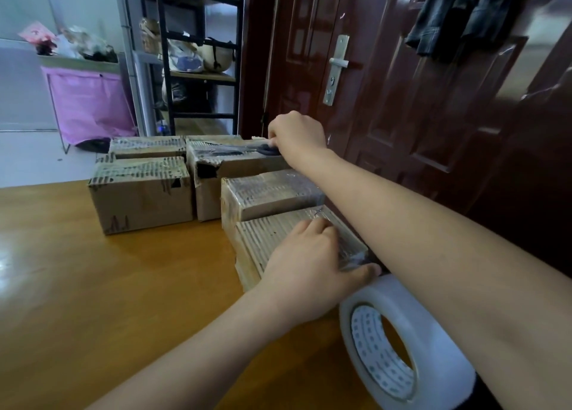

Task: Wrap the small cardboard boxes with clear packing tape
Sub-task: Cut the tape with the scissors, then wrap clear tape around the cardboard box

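Now left hand flat on nearest box; right hand fingers gripping scissors.

One view only, from the person's head, looking forward and steeply down across the wooden table. The wide lens bends the brown door beyond the table's far edge into a lean. The camera sits close: both forearms run in from the bottom and right edges, and the tape roll on the table's near right corner fills the lower frame. Farther along the table, the cardboard boxes sit mid-frame. Past the table's far left, a black shelf stands small and soft.
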`<move>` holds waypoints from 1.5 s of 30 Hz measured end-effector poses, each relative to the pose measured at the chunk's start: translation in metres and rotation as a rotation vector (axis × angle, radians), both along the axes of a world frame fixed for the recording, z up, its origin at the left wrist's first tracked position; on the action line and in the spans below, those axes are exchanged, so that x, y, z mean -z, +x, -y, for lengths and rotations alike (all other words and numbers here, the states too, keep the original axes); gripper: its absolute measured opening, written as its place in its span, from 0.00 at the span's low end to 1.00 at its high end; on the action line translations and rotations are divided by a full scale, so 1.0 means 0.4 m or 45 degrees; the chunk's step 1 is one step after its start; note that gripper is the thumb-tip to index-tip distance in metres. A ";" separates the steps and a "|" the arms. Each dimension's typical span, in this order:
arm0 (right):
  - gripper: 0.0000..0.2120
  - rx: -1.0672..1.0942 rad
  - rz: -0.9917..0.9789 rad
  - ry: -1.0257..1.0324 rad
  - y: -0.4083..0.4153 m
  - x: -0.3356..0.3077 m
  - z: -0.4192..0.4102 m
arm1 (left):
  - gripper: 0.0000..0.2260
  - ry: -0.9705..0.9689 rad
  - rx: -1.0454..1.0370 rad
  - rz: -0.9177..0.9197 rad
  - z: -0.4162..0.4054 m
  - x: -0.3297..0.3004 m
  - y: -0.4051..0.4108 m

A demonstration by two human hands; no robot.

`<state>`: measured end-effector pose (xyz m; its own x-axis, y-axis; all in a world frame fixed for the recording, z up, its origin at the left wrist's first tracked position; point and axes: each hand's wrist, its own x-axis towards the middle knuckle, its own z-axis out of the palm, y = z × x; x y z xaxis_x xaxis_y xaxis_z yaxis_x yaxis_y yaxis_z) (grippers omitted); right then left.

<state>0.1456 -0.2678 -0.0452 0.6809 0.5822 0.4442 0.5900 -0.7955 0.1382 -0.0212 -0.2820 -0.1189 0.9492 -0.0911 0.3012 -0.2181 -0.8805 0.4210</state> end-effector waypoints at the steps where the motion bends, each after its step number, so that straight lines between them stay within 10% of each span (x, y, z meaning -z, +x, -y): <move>1: 0.09 0.006 0.015 0.058 -0.004 -0.003 0.011 | 0.28 -0.002 0.000 -0.004 0.001 -0.001 -0.001; 11: 0.10 0.099 -0.422 0.675 -0.278 -0.057 0.266 | 0.34 -0.024 -0.003 -0.065 0.004 -0.009 -0.010; 19: 0.10 0.460 -1.045 0.431 -0.390 0.058 0.377 | 0.30 -0.002 -0.039 -0.115 0.012 -0.021 -0.019; 31: 0.16 0.394 -1.212 0.311 -0.361 0.054 0.390 | 0.32 0.024 -0.043 -0.163 0.012 -0.032 -0.025; 38: 0.05 0.385 -1.223 0.508 -0.345 0.097 0.417 | 0.16 -0.109 0.018 -0.168 -0.018 -0.035 -0.017; 45: 0.04 0.359 -1.153 0.628 -0.340 0.126 0.416 | 0.21 0.248 0.282 -0.207 -0.052 -0.052 -0.026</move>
